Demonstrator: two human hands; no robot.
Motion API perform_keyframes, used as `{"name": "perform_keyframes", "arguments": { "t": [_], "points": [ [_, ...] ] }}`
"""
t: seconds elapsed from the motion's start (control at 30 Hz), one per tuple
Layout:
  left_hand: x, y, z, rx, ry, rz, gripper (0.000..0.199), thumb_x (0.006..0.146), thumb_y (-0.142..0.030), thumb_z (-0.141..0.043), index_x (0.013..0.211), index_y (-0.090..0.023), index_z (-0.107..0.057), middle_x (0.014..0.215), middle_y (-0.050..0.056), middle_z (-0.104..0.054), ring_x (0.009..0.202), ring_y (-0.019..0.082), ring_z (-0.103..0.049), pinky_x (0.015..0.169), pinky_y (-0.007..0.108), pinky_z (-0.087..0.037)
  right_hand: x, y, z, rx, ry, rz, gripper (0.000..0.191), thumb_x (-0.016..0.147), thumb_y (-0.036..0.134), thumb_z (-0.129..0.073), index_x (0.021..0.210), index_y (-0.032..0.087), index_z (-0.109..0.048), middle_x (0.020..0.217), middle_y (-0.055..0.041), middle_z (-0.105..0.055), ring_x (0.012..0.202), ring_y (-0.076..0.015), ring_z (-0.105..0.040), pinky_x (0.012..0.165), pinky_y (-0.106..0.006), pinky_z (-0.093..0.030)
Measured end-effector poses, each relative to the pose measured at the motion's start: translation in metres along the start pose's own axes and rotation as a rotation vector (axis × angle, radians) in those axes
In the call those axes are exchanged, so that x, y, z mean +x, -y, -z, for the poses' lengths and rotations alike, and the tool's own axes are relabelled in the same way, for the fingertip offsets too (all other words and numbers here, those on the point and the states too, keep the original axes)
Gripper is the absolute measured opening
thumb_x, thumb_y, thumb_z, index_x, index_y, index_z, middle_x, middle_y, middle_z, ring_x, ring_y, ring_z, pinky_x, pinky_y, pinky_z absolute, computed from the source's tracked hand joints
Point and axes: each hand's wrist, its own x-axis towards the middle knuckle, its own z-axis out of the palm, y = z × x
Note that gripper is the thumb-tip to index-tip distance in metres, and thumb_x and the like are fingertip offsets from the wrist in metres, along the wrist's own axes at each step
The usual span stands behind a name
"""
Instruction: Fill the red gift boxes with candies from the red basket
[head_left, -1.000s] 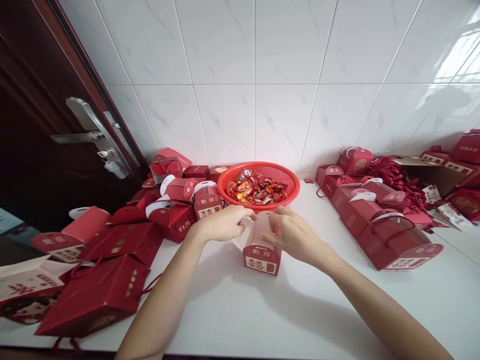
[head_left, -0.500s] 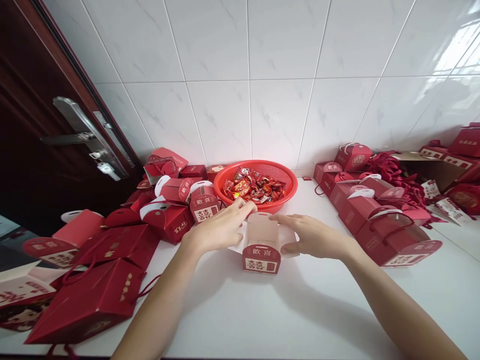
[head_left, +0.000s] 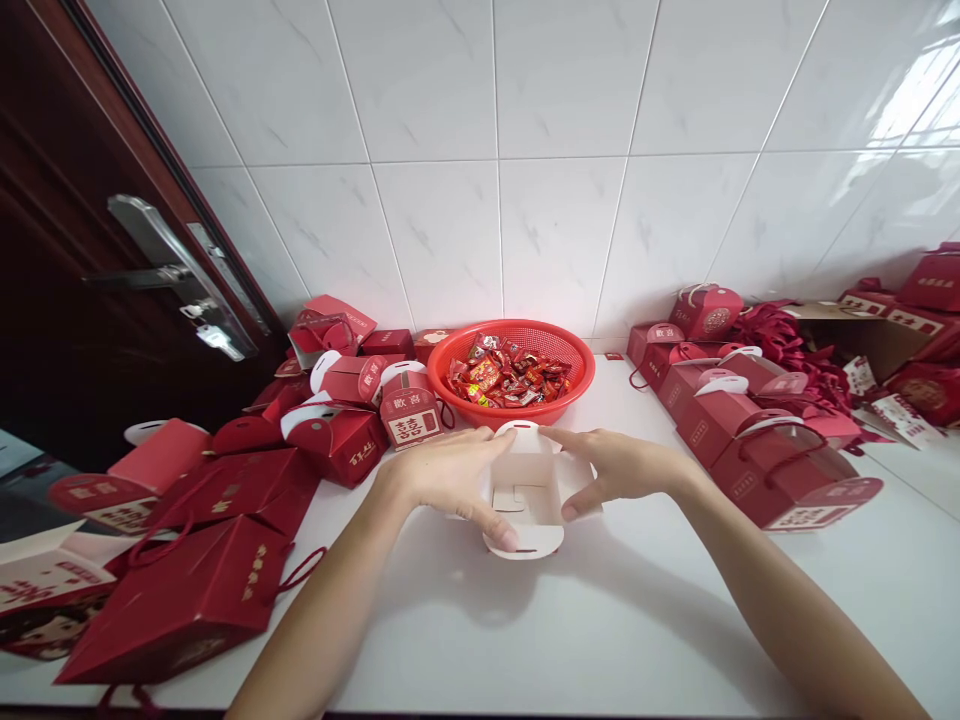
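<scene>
From my remote seat I see the white tiled wall (head_left: pixel 435 80) fill the back of the head view, with the white tabletop (head_left: pixel 450 640) below it and the dark door (head_left: pixel 60 300) on the left. Red gift boxes (head_left: pixel 172 600) crowd the table's left side, some closed, some with flaps up. More red boxes (head_left: pixel 787 475) line the right, beside dark red ribbons (head_left: pixel 772 335). Between the two groups, near the wall, sits a round red basket (head_left: pixel 587 375).

My left hand (head_left: pixel 446 475) has its fingers spread along the left of the small open box (head_left: pixel 525 505), thumb on its near flap (head_left: pixel 536 542). My right hand (head_left: pixel 626 465) is unclenched at the box's right, thumb and fingers apart around the side flap. The box stands on the table just in front of the basket, its pale inside showing. Wrapped sweets (head_left: pixel 517 375) lie in the basket; keys (head_left: pixel 214 335) hang at the door lock.
</scene>
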Motion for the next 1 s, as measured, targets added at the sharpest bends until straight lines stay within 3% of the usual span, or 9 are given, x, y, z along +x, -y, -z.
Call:
{"name": "perform_keyframes", "arguments": {
  "t": [0.17, 0.4, 0.6, 0.8, 0.9, 1.0],
  "points": [
    [0.004, -0.010, -0.008, 0.075, -0.032, 0.084, 0.132, 0.044, -0.069, -0.081, 0.154, -0.019, -0.028, 0.130, 0.016, -0.061, 0.127, 0.041, -0.052, 0.095, 0.040, -0.048, 0.006, -0.009, 0.000, -0.009, -0.021, -0.010, 0.115, 0.065, 0.065, -0.079, 0.159, 0.025, -0.026, 0.126, -0.0165, -0.062, 0.112, -0.0352, -0.059, 0.088, -0.040, -0.047],
    [0.010, -0.008, -0.012, 0.059, -0.098, 0.190, 0.122, 0.047, -0.069, -0.080, 0.149, -0.020, -0.036, 0.129, 0.020, -0.062, 0.120, 0.045, -0.057, 0.090, 0.043, -0.048, 0.009, -0.014, 0.001, 0.070, -0.138, 0.045, 0.078, 0.078, 0.051, -0.072, 0.148, 0.029, -0.045, 0.115, -0.0099, -0.067, 0.099, -0.0269, -0.063, 0.084, -0.039, -0.050],
    [0.002, -0.009, -0.010, 0.027, -0.123, 0.149, 0.116, 0.056, -0.068, -0.077, 0.152, -0.019, -0.036, 0.137, 0.019, -0.056, 0.131, 0.044, -0.049, 0.096, 0.044, -0.047, -0.002, -0.010, 0.007, 0.072, -0.210, 0.169, 0.071, 0.081, 0.054, -0.070, 0.144, 0.027, -0.050, 0.131, -0.0102, -0.063, 0.104, -0.0255, -0.063, 0.090, -0.039, -0.051],
    [-0.016, 0.006, 0.010, -0.083, -0.202, 0.035, 0.088, 0.074, -0.065, -0.068, 0.150, -0.031, -0.042, 0.157, 0.009, -0.039, 0.124, 0.033, -0.057, 0.094, 0.035, -0.049, 0.001, -0.011, 0.018, 0.258, -0.422, 0.324, 0.052, 0.085, 0.057, -0.064, 0.123, 0.021, -0.068, 0.121, -0.0098, -0.070, 0.102, -0.0240, -0.068, 0.093, -0.039, -0.053],
    [-0.012, 0.025, 0.027, -0.150, -0.354, -0.013, 0.070, 0.083, -0.057, -0.062, 0.147, -0.030, -0.048, 0.151, 0.007, -0.049, 0.120, 0.028, -0.059, 0.095, 0.033, -0.049, 0.016, -0.011, 0.027, 0.430, -0.549, 0.368, 0.047, 0.084, 0.059, -0.064, 0.105, 0.018, -0.073, 0.110, -0.0099, -0.074, 0.099, -0.0245, -0.069, 0.092, -0.039, -0.053],
    [0.011, 0.042, 0.042, -0.251, -0.439, -0.045, 0.061, 0.085, -0.051, -0.062, 0.140, -0.026, -0.056, 0.138, 0.006, -0.062, 0.117, 0.026, -0.062, 0.095, 0.033, -0.051, 0.038, -0.011, 0.038, 0.660, -0.684, 0.396, 0.049, 0.080, 0.064, -0.065, 0.092, 0.017, -0.074, 0.094, -0.0086, -0.076, 0.085, -0.0227, -0.070, 0.084, -0.037, -0.055]
  ]
}}
